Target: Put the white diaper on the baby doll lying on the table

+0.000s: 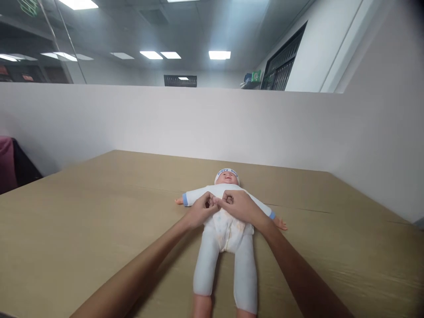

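Together, my left hand and right hand pinch the doll chest clothing; its body lies lengthwise away from me on the desk.

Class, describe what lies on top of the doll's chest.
Left hand and right hand rest on the doll, fingers pinched together at its white suit. The cloth beneath them is covered.

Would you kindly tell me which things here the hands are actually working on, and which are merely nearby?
In hand:
- baby doll, on its back on the table
- left hand and right hand, both pinching the white romper at the chest

Merely nearby:
- white partition wall
- dark red thing at the left edge
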`<action>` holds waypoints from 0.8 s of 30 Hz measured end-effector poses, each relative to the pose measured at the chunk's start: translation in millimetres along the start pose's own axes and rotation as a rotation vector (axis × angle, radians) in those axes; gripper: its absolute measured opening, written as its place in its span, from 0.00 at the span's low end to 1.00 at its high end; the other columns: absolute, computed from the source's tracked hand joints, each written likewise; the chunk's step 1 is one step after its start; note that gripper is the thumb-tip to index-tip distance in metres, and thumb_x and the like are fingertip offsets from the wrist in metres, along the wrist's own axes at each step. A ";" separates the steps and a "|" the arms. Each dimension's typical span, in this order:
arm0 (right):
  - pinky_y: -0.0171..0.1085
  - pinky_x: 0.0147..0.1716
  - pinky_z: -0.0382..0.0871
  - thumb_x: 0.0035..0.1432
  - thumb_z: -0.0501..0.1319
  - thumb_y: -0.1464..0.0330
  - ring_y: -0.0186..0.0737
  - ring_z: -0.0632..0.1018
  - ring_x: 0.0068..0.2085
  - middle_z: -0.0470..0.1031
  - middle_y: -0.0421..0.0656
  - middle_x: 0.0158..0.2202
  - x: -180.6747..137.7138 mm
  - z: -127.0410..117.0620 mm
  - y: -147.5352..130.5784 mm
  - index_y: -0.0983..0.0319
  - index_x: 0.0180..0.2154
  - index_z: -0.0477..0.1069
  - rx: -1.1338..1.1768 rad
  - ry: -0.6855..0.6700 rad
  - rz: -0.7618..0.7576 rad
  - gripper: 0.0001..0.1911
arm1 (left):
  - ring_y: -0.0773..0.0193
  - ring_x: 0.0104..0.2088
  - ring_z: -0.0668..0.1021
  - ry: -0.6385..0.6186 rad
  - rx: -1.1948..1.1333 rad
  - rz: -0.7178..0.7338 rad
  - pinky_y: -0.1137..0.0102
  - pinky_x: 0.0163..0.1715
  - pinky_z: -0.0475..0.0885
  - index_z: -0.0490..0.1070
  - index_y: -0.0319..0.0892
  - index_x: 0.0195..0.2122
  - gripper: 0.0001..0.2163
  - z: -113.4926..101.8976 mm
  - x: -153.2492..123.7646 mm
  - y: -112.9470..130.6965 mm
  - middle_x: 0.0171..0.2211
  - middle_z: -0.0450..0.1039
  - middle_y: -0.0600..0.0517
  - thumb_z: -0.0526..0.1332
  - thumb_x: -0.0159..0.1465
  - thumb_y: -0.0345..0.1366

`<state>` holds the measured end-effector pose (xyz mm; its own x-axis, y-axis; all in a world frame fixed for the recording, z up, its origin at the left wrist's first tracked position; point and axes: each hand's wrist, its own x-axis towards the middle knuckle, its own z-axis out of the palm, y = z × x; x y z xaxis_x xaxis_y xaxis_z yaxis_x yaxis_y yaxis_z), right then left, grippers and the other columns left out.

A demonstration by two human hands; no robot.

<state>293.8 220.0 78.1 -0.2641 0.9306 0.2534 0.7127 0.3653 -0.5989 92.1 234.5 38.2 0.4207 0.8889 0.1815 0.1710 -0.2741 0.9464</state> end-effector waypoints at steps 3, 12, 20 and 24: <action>0.37 0.32 0.55 0.67 0.59 0.58 0.36 0.67 0.30 0.68 0.36 0.25 2.1 -0.1 4.4 0.59 0.25 0.65 0.034 -0.050 0.012 0.19 | 0.68 0.29 0.62 -0.033 -0.087 0.013 0.71 0.30 0.57 0.68 0.42 0.47 0.23 -1.5 -0.8 -9.6 0.29 0.60 0.60 0.69 0.66 0.56; 0.37 0.31 0.52 0.65 0.60 0.57 0.35 0.63 0.30 0.64 0.35 0.26 7.8 -3.2 16.7 0.59 0.26 0.62 0.113 -0.144 -0.027 0.19 | 0.71 0.25 0.62 0.080 -0.304 0.058 0.73 0.24 0.56 0.69 0.41 0.53 0.25 1.1 3.6 -58.0 0.27 0.61 0.61 0.69 0.67 0.55; 0.37 0.30 0.51 0.63 0.62 0.58 0.34 0.62 0.29 0.62 0.34 0.25 11.8 -2.4 23.6 0.59 0.25 0.62 0.131 -0.160 -0.061 0.19 | 0.70 0.25 0.62 0.133 -0.284 0.096 0.73 0.24 0.58 0.68 0.41 0.52 0.26 4.4 5.3 -71.8 0.27 0.61 0.61 0.69 0.66 0.56; 0.36 0.31 0.54 0.62 0.64 0.58 0.34 0.63 0.30 0.64 0.34 0.26 11.7 1.5 32.4 0.59 0.28 0.65 0.137 -0.104 -0.074 0.16 | 0.67 0.30 0.68 0.235 -0.131 0.165 0.71 0.31 0.65 0.70 0.42 0.53 0.21 5.4 -4.5 -61.8 0.33 0.66 0.57 0.67 0.69 0.54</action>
<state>312.8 242.7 60.5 -0.3836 0.8957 0.2248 0.5952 0.4259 -0.6814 84.4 245.5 -22.5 0.2131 0.9010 0.3779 -0.0055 -0.3856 0.9226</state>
